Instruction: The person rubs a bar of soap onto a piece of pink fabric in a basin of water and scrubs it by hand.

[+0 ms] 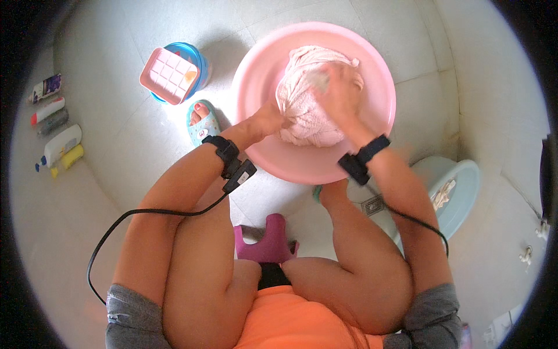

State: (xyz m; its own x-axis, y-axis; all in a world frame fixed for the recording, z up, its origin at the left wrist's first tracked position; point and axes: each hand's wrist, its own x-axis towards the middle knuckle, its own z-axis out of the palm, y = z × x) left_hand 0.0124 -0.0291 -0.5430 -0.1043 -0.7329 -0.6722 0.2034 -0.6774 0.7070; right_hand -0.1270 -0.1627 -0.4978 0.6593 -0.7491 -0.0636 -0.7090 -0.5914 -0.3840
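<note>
A wet, pale pink towel (pixel 302 116) lies bunched in a large pink basin (pixel 247 93) on the floor in front of me. My left hand (pixel 270 120) is closed on the towel's left edge, at the basin's near left side. Over the towel's upper right part, my right hand (pixel 344 96) is blurred by motion. Under its fingers shows a pale, greyish bar (pixel 318 80) that looks like soap, pressed against the cloth. The fingers are wrapped round it, and its far side is hidden.
Left of the basin stands a blue bucket (pixel 200 61) with a pink gridded tray (pixel 168 75) on top. A pale blue basin (pixel 465 180) with cloth in it stands at right, near a floor drain (pixel 373 205). Several bottles (pixel 63 144) line the left wall. A purple stool (pixel 264 244) is beneath me.
</note>
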